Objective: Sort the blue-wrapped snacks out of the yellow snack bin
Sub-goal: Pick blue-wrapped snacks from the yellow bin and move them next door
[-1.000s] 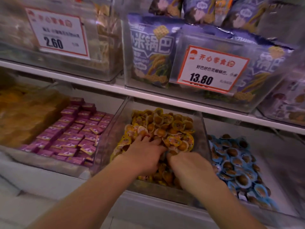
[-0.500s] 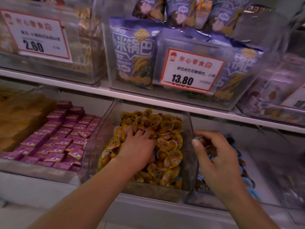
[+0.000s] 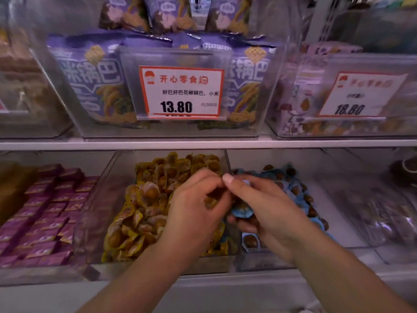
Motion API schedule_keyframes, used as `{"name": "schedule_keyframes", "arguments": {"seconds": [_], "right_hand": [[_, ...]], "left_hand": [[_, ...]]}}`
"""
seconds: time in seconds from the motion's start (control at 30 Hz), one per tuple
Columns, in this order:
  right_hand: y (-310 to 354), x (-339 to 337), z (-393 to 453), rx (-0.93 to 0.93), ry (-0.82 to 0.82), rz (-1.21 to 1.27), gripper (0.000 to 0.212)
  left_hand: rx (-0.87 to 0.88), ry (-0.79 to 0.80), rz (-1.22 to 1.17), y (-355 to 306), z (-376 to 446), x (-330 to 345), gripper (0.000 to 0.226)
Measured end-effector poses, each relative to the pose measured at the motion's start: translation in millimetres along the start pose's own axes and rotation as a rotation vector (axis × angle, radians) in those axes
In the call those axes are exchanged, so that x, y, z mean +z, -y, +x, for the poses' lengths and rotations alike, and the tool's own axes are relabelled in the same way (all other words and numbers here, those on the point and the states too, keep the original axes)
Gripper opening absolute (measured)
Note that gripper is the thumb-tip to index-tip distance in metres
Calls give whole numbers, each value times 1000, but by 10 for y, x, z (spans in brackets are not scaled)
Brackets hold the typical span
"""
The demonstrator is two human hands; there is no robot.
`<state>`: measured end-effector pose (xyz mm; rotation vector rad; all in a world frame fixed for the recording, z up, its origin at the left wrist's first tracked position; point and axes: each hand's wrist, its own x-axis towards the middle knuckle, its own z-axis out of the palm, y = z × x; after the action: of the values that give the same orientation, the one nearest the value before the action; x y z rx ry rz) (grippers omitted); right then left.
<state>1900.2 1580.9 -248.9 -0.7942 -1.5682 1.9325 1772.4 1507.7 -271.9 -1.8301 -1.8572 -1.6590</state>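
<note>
The clear yellow snack bin [image 3: 126, 177] sits in the middle of the lower shelf, piled with yellow-wrapped snacks [image 3: 146, 199]. My left hand [image 3: 191, 213] hovers over its right side, fingers curled around a small brownish snack whose wrapper colour I cannot tell. My right hand [image 3: 268, 206] meets it at the divider and grips a blue-wrapped snack [image 3: 242, 212] between thumb and fingers. Just to the right lies the bin of blue-wrapped snacks [image 3: 293, 184], partly hidden by my right hand.
Left of the yellow bin is a bin of pink-wrapped bars [image 3: 45, 211]. The white shelf edge [image 3: 203, 144] runs just above the bins, carrying clear boxes of purple bags [image 3: 90, 82] with price cards [image 3: 180, 91]. A further clear bin [image 3: 372, 211] sits at the right.
My right hand came back left from over the blue bin to meet my left hand. My left hand lifted off the yellow pile and curled. The view shifted right.
</note>
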Motion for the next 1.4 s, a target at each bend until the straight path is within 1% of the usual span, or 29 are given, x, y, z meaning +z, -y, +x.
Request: {"name": "schedule_keyframes", "arguments": {"seconds": [0.07,0.1,0.13,0.17,0.2,0.23,0.27,0.3,0.33,0.37,0.4,0.43,0.47,0.5,0.57,0.67,0.73,0.87,0.93,1.0,1.07,1.1,1.17,1.2,1.27,1.3,1.33,1.37,1.4], "right_hand": [[-62,-68,41,-49,-75,13,17],[-93,-136,81,-90,-143,25,13],[-108,-226,122,-153,-236,-21,12],[-122,-353,167,-241,-342,-164,14],[-136,-496,209,-314,-416,-365,15],[-149,-622,238,-341,-423,-552,13],[-171,-717,248,-289,-374,-687,8],[-199,-776,237,-198,-309,-780,7],[-241,-830,235,-140,-291,-859,15],[-275,-868,240,-159,-323,-922,21],[-277,-859,241,-221,-374,-964,21],[-255,-806,230,-284,-405,-954,15],[-227,-722,214,-323,-406,-904,8],[-215,-626,213,-338,-391,-848,7],[-233,-431,219,-346,-336,-793,11],[-305,-256,231,-362,-279,-904,25],[-330,-275,253,-313,-254,-920,31],[-377,-332,272,-201,-179,-826,40],[-405,-317,280,-198,-176,-830,43],[-425,-306,290,-208,-186,-838,45],[-439,-302,308,-215,-204,-836,44],[-446,-300,317,-223,-211,-842,42],[-458,-291,335,-239,-223,-853,40],[-463,-288,345,-248,-227,-853,39],[-473,-287,360,-260,-235,-843,36],[-478,-289,365,-262,-239,-840,35],[-483,-291,369,-261,-241,-841,35],[-488,-295,371,-259,-240,-843,36],[-495,-299,371,-259,-236,-843,37]], "left_hand": [[-48,38,-70,-6,40,51,15],[-117,63,-130,27,70,51,23],[-196,89,-168,90,95,29,27],[-249,118,-146,179,117,-12,27],[-258,160,-52,278,131,-62,24],[-224,225,91,380,128,-104,23],[-165,334,237,463,111,-120,26],[-106,477,375,522,75,-107,38],[-64,621,499,567,24,-66,57],[-56,745,591,604,-26,-10,76],[-83,839,646,637,-70,45,87],[-123,896,669,678,-99,97,92],[-144,919,689,721,-106,141,92],[-136,924,730,740,-89,175,88],[-53,920,849,730,-26,227,72],[59,930,945,672,63,194,59],[79,911,991,696,101,23,55],[-33,859,1064,838,102,-493,50],[-89,835,1091,874,71,-683,49],[-141,850,1096,849,54,-783,51],[-181,844,1042,724,59,-791,54],[-183,810,988,632,65,-759,55],[-122,721,823,437,85,-595,54],[-95,719,713,338,80,-466,51],[-180,836,488,192,38,-168,34],[-254,923,429,175,15,-32,23],[-324,995,396,202,-8,81,17],[-389,1035,378,253,-27,159,20],[-438,1040,365,319,-39,203,30]]}}
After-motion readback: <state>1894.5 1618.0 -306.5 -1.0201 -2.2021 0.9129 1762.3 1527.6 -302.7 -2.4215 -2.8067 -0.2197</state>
